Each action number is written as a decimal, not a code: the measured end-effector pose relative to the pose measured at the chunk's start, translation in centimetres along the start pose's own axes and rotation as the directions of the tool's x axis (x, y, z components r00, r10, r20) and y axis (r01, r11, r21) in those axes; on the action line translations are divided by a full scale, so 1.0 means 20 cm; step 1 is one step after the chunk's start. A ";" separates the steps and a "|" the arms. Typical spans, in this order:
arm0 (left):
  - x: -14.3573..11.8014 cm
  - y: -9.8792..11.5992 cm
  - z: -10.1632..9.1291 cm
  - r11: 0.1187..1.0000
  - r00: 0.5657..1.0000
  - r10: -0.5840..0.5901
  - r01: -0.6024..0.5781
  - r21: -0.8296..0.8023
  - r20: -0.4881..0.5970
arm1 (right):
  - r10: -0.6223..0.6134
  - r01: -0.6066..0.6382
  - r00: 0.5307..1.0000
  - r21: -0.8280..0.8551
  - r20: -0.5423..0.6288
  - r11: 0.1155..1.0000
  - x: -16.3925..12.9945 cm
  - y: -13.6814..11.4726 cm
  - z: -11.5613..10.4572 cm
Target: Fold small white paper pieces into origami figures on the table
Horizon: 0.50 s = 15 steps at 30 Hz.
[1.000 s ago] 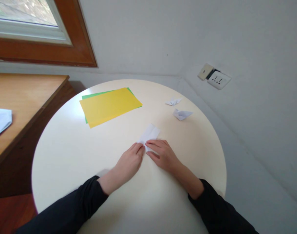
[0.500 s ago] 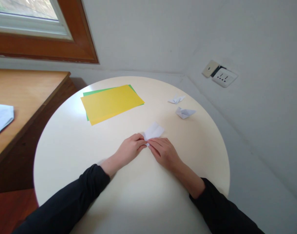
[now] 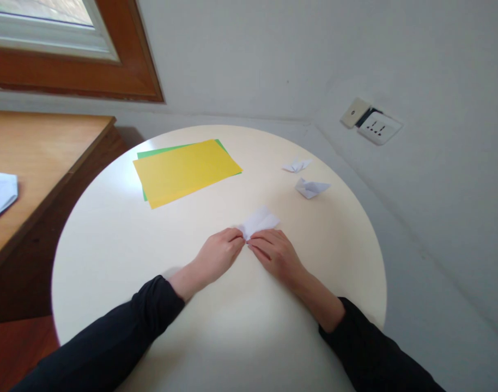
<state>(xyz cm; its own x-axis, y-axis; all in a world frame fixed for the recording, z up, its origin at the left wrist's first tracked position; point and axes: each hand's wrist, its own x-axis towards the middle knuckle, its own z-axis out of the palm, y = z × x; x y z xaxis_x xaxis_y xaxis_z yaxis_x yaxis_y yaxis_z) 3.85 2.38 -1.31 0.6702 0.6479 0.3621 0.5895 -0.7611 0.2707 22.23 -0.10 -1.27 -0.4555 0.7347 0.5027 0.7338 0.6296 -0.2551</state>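
Both hands' fingers have curled since 1 s ago, pinching small folded white paper (image 3: 259, 221) w/ creased flaps.

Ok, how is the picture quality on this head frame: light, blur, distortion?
Head view: soft daylight, no glare on the round table; faint shadows under both hands, left hand and right hand, pinching the white paper; wide-angle bending at the edges; sleeves slightly soft, centre sharp.

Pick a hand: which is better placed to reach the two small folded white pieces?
Right hand, likely: both folded white pieces lie on its side; left hand would cross over the white paper.
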 end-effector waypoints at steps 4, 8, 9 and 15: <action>-0.02 0.01 -0.01 0.999 1.000 0.029 -0.029 0.020 -0.011 | 0.034 -0.034 0.999 0.031 0.004 0.999 0.01 0.01 0.00; -0.04 0.01 -0.02 0.995 0.995 0.088 -0.085 0.054 -0.044 | 0.145 -0.146 0.989 0.112 0.018 0.983 0.03 0.00 0.00; -0.04 0.00 -0.02 0.994 0.995 0.090 -0.087 0.065 -0.046 | 0.181 -0.183 0.983 0.134 0.026 0.974 0.04 0.00 0.01; -0.04 0.00 -0.06 0.991 0.995 0.100 -0.099 0.094 -0.009 | 0.288 -0.296 0.955 0.188 0.069 0.937 0.07 0.00 0.02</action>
<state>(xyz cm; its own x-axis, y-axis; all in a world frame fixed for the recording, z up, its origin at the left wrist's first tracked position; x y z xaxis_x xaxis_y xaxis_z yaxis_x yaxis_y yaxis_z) 2.84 1.75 -0.54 0.7219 0.5679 0.3955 0.5599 -0.8151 0.1485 21.46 0.92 -0.86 -0.2585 0.9005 0.3496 0.7277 0.4195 -0.5426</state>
